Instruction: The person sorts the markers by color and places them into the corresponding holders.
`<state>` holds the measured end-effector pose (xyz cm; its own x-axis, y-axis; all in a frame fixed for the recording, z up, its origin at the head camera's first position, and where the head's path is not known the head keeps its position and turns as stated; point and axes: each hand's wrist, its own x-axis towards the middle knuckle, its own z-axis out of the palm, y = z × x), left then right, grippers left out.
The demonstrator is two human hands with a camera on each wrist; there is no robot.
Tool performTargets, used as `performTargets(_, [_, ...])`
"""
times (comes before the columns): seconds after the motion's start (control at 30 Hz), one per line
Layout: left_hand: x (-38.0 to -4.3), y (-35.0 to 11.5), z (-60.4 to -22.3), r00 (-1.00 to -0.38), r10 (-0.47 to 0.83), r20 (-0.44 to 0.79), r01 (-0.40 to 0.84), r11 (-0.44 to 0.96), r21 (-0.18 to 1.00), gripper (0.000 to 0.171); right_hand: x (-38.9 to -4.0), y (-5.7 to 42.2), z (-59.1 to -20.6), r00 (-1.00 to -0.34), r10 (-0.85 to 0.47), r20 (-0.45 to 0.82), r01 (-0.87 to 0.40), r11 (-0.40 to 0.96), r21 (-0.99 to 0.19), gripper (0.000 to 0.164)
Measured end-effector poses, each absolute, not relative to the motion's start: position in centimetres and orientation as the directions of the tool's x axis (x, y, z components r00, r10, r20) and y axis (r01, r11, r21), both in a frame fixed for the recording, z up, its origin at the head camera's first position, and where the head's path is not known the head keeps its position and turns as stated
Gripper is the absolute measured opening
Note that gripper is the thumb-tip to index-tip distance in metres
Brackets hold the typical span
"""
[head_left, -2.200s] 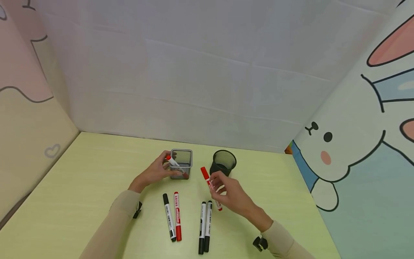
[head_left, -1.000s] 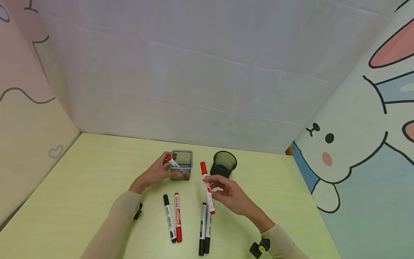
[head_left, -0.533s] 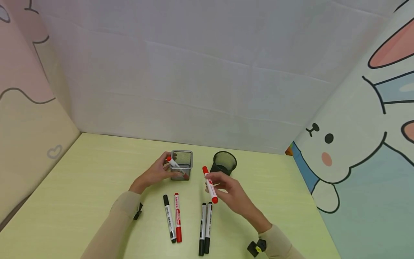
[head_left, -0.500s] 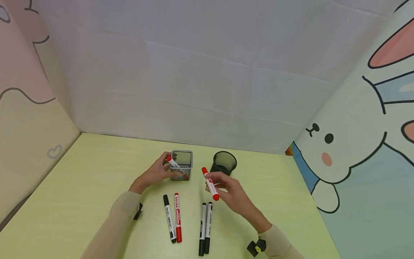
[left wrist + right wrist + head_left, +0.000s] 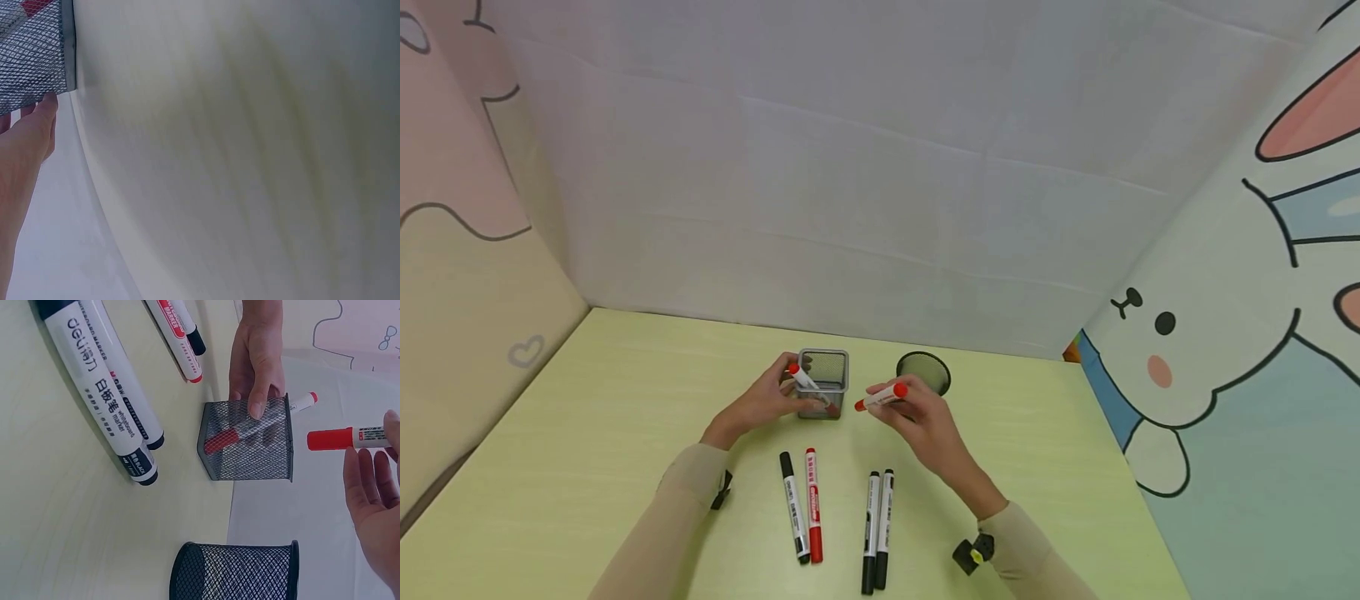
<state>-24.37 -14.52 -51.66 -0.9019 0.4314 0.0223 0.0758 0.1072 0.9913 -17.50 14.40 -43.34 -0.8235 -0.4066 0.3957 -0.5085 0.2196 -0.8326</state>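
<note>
My left hand (image 5: 762, 402) grips the silver square mesh pen holder (image 5: 259, 464) on the table, thumb across its near wall. Inside it leans a red whiteboard marker (image 5: 806, 379), its red cap at the bottom and its other end over the rim. My right hand (image 5: 928, 427) pinches another red marker (image 5: 880, 397), held in the air to the right of the square holder. In the right wrist view this marker's red cap (image 5: 330, 439) points toward the holder's opening. Only part of my left hand and the holder show in the left wrist view.
A black round mesh pen holder (image 5: 250, 572) stands right of the square one, partly behind my right hand in the head view. Nearer on the table (image 5: 647, 392) lie a black marker (image 5: 794, 508) beside a red marker (image 5: 814, 504), and two black markers (image 5: 871, 529) side by side.
My right hand has moved up and left toward the square holder, turning the red marker from nearly upright to almost level, cap to the left. My left hand has kept its grip on the holder.
</note>
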Motion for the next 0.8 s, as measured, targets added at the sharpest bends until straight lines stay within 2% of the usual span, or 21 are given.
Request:
performTargets(0.3, [-24.4,-14.5,-51.7,-0.909,0.417,0.006,0.069,0.136,0.988,0.078,-17.3,13.1,-40.7,-0.813,-0.395,0.429,-0.523,0.171,-0.835,0.023])
performTargets(0.5, [-24.2,-14.6,-51.6,-0.909,0.416,-0.002,0.061,0.138,0.989,0.079,-18.0,12.5,-40.5,-0.816,-0.368,0.446,-0.529,0.167,-0.832,0.020])
performTargets(0.8, [-24.3,-14.6,-51.6,-0.913,0.408,0.013,0.081,0.150,0.985,0.079,-19.1,11.4,-40.3,-0.818,-0.343,0.462,-0.537,0.167,-0.827,0.034])
